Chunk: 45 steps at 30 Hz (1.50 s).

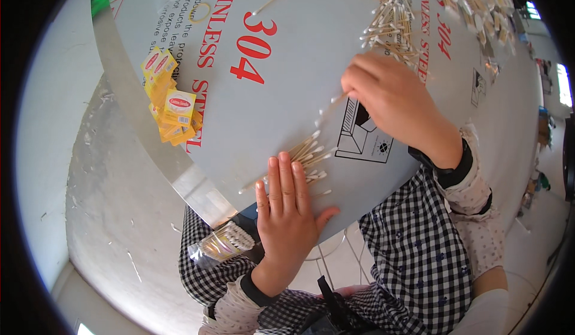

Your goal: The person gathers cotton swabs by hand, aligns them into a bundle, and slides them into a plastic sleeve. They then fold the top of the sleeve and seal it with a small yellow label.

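Observation:
My left hand (286,218) lies flat on the table, fingers stretched over a small heap of cotton swabs (306,152) with wooden sticks and white tips. The swab tips stick out beyond the fingers. Further up and to the right, my right hand (392,98) is closed in a pinch on a cotton swab (339,97). Its white tip points left toward the heap, and another white tip shows close by; the curled fingers hide the rest. A clear bag packed with swabs (226,242) rests on my lap, left of my left wrist.
Grey printed film covers the table (287,53), whose bare metal rim (135,95) curves along the left. Yellow cards (173,107) lie piled near that rim. Beyond my right hand is a loose swab pile (392,23), with a bigger pile (476,2) at the far right.

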### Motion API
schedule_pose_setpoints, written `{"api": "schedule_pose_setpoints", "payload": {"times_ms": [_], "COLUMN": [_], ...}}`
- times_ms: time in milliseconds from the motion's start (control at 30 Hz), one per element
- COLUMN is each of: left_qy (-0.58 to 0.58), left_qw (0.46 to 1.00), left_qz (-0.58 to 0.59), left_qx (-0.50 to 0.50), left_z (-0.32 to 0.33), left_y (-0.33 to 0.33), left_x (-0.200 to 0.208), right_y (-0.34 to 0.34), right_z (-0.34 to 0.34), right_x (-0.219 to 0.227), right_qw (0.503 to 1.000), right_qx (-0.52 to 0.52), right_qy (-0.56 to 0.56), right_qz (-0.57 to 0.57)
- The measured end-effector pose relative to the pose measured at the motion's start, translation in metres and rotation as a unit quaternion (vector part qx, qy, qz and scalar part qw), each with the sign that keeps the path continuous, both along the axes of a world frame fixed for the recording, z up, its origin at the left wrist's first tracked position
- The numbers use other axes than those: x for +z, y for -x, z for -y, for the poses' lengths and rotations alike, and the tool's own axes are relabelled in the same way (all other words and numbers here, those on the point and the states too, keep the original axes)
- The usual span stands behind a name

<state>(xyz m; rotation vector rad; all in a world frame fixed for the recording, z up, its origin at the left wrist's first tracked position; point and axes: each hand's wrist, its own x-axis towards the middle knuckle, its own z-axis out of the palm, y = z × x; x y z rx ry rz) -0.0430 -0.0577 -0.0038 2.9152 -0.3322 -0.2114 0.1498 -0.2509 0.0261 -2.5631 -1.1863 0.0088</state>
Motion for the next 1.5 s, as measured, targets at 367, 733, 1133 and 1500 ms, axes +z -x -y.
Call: {"api": "schedule_pose_setpoints", "payload": {"times_ms": [367, 733, 1133, 1500], "left_qy": [0.01, 0.021, 0.05, 0.362], "left_qw": [0.995, 0.992, 0.986, 0.909], "left_qz": [0.047, 0.099, 0.148, 0.152], "left_qx": [0.087, 0.081, 0.058, 0.137], "left_z": [0.003, 0.017, 0.016, -0.049], "left_y": [-0.044, 0.016, 0.042, 0.019], "left_x": [0.001, -0.022, -0.037, 0.01], "right_y": [0.016, 0.123, 0.296, 0.231], "right_z": [0.004, 0.121, 0.006, -0.051], "right_x": [-0.008, 0.201, 0.166, -0.042], "right_qw": [0.997, 0.96, 0.844, 0.862], "right_qx": [-0.038, -0.222, -0.272, -0.304], "right_qy": [0.02, -0.076, -0.435, -0.366], "right_qz": [0.057, 0.152, -0.156, -0.177]}}
